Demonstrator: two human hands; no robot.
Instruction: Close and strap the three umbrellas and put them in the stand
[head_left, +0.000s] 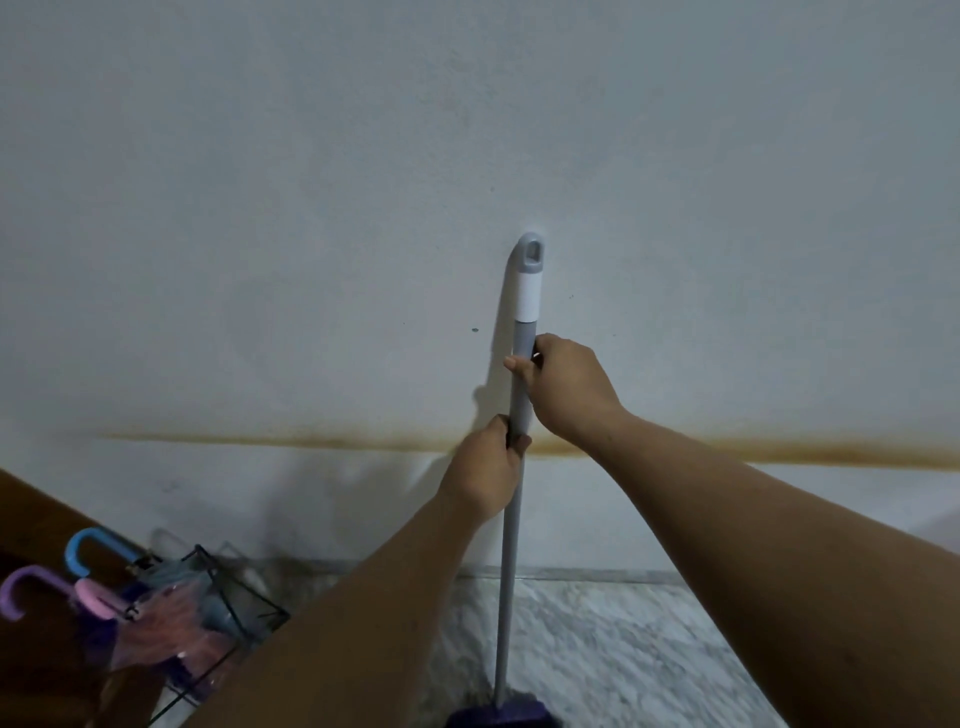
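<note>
Three closed umbrellas stand in a black wire stand (244, 603) at the lower left: one with a blue hooked handle (91, 545), one with a purple handle (23, 590), one with a pink handle (96, 600). Both hands are on a grey broom pole (524, 322) that stands upright against the white wall. My left hand (485, 467) grips the pole lower down, and my right hand (566, 384) grips it just above. The pole's white band and grey hanging loop rise above my hands. The purple broom head (501, 714) shows at the bottom edge.
A white wall (363, 182) fills most of the view, with a brown stain line across it. Grey marbled floor (597, 649) lies below on the right. Dark brown wood (36, 519) stands behind the stand at the far left.
</note>
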